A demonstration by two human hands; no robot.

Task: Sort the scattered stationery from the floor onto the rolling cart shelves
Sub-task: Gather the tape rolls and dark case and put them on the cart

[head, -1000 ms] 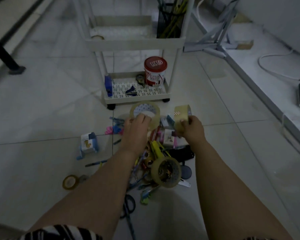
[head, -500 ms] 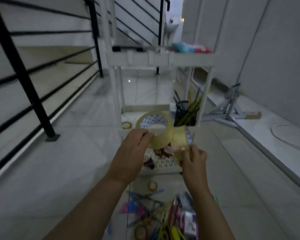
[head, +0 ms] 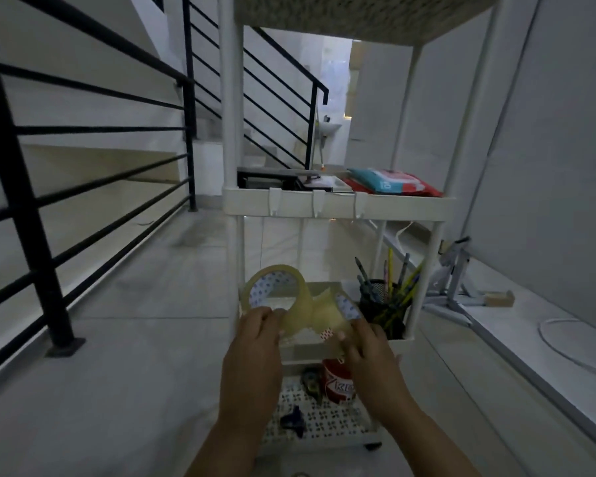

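Note:
My left hand point(head: 255, 342) grips a large roll of clear tape point(head: 296, 294), held upright in front of the white rolling cart point(head: 338, 203). My right hand point(head: 365, 346) grips a smaller clear tape roll point(head: 329, 316) that touches the large one. Both rolls hover over the front of the cart's second-lowest shelf point(head: 303, 349). On that shelf stands a black mesh pen holder point(head: 384, 304) full of pens. The bottom shelf point(head: 327, 425) carries a red tin point(head: 338, 382), a small tape dispenser point(head: 312, 382) and a dark clip point(head: 291, 420).
An upper shelf holds a teal and red packet point(head: 393, 182) and a dark box point(head: 265, 180). A black stair railing point(head: 49, 187) runs along the left. A raised white ledge point(head: 530, 339) with a cable and a folded metal stand point(head: 456, 280) lies to the right.
The view has swung up from the stationery pile on the floor to the cart. Both hands have lifted the two tape rolls from the floor up to the second-lowest shelf.

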